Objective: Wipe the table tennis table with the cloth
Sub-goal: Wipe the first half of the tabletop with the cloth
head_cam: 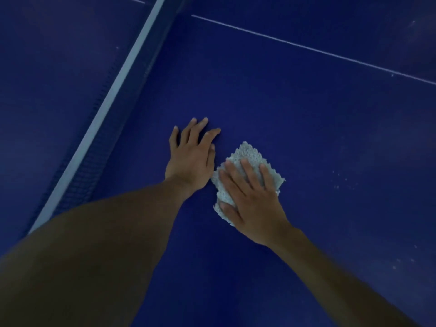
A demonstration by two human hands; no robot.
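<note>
Closest to the viewer, two bare forearms reach in from the bottom of the frame: the left arm (94,244) fills the lower left and the right arm (342,279) comes up from the lower right. Both stretch out over the dark blue table (306,126).

Just right of the frame's centre, the right hand (252,201) lies palm down on the cloth (247,154). Its fingers are straight and slightly apart, pressing the cloth flat onto the tabletop rather than curling round it. The cloth is a pale grey, nubbly piece, folded or bunched. It lies under the palm and fingers, with one corner sticking out past the fingertips toward the top of the frame and a ragged edge showing beside the thumb on the left.

Just left of the cloth, the left hand (191,156) rests flat on the bare table with its fingers spread, holding nothing. The side of this hand is right beside the cloth's left edge; I can't tell whether they touch.

A scatter of pale specks (342,182) marks the surface at the right of the frame.

Farther off, the net (105,100) runs diagonally from lower left to the top centre, its white top band bright above the dark mesh. In the upper right a thin white line (306,47) crosses the table.
</note>
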